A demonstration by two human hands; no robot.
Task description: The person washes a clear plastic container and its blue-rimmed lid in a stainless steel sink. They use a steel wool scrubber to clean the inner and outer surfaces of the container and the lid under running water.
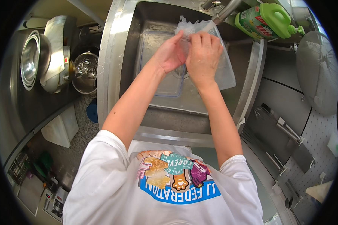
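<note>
Over a stainless steel sink (174, 119), my left hand (171, 52) is cupped, thumb raised and palm turned to the right. Its fingers are partly hidden behind my right hand (204, 57), whose fingers curl down close to the left palm. Whether anything lies between them is hidden. Water runs from the metal faucet (221, 17) and splashes beside both hands. A translucent plastic container (226, 71) is tilted in the sink, behind and right of my right hand. A clear plastic lid or tray with a bluish rim (169, 90) lies on the sink bottom, partly covered by my left arm.
A green dish-soap pump bottle (266, 21) lies across the sink's back right corner. Left are nested metal bowls (30, 64), a stand mixer (56, 53) and a bowl with a whisk (86, 71). Whisks and spatulas (288, 130) hang at right, near a large mesh strainer (317, 73).
</note>
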